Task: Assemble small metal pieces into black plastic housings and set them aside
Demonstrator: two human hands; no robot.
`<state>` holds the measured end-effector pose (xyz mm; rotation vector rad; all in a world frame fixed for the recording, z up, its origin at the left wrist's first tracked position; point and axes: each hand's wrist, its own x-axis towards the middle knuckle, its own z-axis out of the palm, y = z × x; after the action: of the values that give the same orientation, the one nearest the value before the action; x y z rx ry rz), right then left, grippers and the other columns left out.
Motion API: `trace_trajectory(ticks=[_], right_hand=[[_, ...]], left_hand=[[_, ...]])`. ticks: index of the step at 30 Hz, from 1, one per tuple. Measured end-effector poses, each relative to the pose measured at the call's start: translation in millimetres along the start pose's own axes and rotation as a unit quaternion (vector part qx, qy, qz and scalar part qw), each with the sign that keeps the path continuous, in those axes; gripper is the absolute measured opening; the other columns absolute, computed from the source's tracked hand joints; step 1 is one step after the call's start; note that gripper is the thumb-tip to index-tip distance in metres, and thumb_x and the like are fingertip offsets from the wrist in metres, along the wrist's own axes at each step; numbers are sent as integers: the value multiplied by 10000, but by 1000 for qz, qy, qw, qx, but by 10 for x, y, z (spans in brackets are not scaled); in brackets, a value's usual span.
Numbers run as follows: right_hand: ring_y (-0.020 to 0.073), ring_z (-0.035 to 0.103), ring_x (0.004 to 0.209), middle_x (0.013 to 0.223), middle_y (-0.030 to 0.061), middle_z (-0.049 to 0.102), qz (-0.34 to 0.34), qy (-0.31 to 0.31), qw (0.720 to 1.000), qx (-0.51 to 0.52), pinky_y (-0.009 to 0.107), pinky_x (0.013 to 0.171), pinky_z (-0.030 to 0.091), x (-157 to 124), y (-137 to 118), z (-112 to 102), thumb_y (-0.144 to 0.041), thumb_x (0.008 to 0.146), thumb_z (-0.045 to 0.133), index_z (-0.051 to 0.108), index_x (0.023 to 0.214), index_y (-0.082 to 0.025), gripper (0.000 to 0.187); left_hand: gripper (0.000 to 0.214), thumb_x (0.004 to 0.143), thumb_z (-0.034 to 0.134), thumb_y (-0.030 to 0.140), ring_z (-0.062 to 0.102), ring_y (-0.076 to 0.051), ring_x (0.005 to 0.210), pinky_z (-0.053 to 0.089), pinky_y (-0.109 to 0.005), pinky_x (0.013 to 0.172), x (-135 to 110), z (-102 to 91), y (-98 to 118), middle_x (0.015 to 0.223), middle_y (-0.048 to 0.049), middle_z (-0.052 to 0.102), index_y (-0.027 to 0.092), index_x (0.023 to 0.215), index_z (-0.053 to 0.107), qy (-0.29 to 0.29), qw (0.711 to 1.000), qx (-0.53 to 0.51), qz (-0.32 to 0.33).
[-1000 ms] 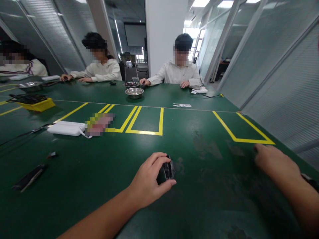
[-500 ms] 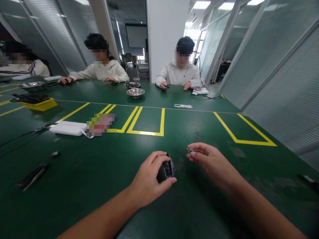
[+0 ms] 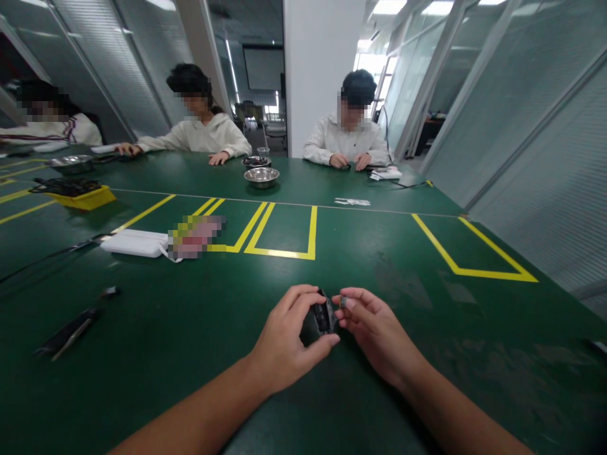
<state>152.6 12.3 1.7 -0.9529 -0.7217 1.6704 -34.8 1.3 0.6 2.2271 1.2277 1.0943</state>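
My left hand [image 3: 289, 338] is wrapped round a small black device [image 3: 319, 320] that rests on the green table [image 3: 237, 379]. My right hand [image 3: 372, 332] sits just to the right of it, with thumb and fingers pinched on a tiny grey part [image 3: 343, 301] held against the device's right edge. Both forearms reach in from the bottom of the view.
A dark tool [image 3: 66, 333] and a small black piece [image 3: 110, 292] lie at the left. Farther back are a white block [image 3: 135, 242], a yellow tray [image 3: 76, 191] and metal bowls [image 3: 261, 176]. Three people sit at the far side. Yellow tape marks boxes on the table.
My right hand came in from the far right with a tiny part pinched in it and now meets the black device. My left hand has kept its hold in place.
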Motion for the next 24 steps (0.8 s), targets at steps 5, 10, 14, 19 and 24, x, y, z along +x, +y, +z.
trace_trajectory(ticks=[5, 10, 14, 19, 24], right_hand=[[141, 623, 809, 958, 40, 688, 3, -11, 1000, 0, 291, 765, 474, -9, 23, -23, -314, 709, 848, 688, 941, -190, 308], [146, 626, 824, 897, 16, 674, 4, -11, 1000, 15, 295, 786, 477, -19, 43, -33, -297, 708, 849, 688, 958, -210, 310], [142, 618, 792, 918, 23, 682, 19, -21, 1000, 14, 287, 741, 469, -49, 39, -28, -302, 725, 836, 694, 997, -218, 319], [140, 608, 783, 937, 28, 689, 20, -33, 999, 17, 280, 730, 463, -64, 45, -24, -304, 743, 821, 692, 1008, -216, 308], [137, 609, 759, 832, -2, 667, 30, -53, 998, 34, 277, 733, 471, -81, 78, -11, -311, 733, 834, 646, 997, -221, 336]], left_hand=[[457, 773, 736, 312, 559, -266, 1192, 488, -429, 1005, 21, 18, 7, 1267, -115, 558, 218, 1181, 553, 15, 1000, -4, -2], [492, 768, 739, 316, 565, -276, 1179, 504, -443, 975, 25, 14, 18, 1260, -123, 566, 226, 1202, 526, 24, 1000, -10, 12], [518, 761, 738, 332, 570, -291, 1171, 523, -443, 935, 37, 6, 16, 1264, -130, 571, 232, 1218, 517, 24, 999, -20, 36], [534, 747, 751, 317, 574, -280, 1163, 515, -433, 950, 35, -4, 12, 1255, -121, 579, 227, 1220, 518, 28, 998, -25, 53], [550, 740, 760, 324, 572, -285, 1160, 526, -427, 917, 31, 4, 12, 1266, -124, 576, 233, 1224, 515, 31, 997, -29, 57]])
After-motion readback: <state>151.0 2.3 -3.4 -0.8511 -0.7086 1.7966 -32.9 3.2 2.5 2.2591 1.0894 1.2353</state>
